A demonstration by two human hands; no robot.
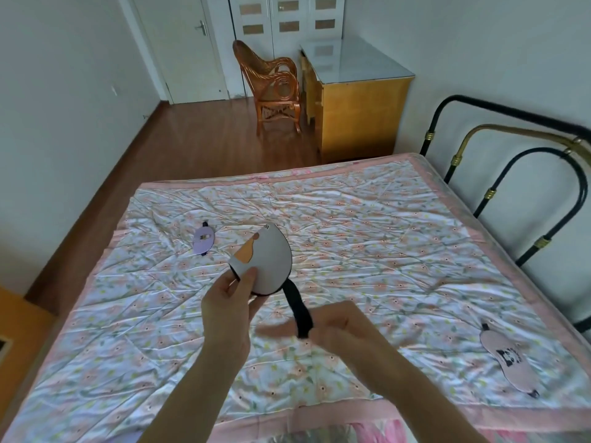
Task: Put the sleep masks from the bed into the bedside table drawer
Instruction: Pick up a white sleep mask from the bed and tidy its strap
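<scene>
White fabric with an orange patch, the mask [270,260] in your grip is held up over the middle of the bed [367,225], clear of the quilt. Your left hand [228,306] pinches it at its near end, thumb on the face and fingers behind. Your right hand [339,324] is curled around the black strap [299,310] that hangs from the mask's lower edge, though it is blurred, so you cannot tell how tightly it grips.

Expect it to be very light and soft: padded cloth that bends and flops, with a stretchy strap that will dangle and snag. Nothing about it looks fragile or slippery. Hold the padded body rather than the strap alone, and gather the strap against it so it goes into the drawer in one bundle.

Two more lie flat on the quilt: a purple mask [204,240] near the left edge, and a pink mask [508,359] near the right edge by the headboard [479,129]. Pinch each at the padded middle. No drawer is clearly in view
</scene>
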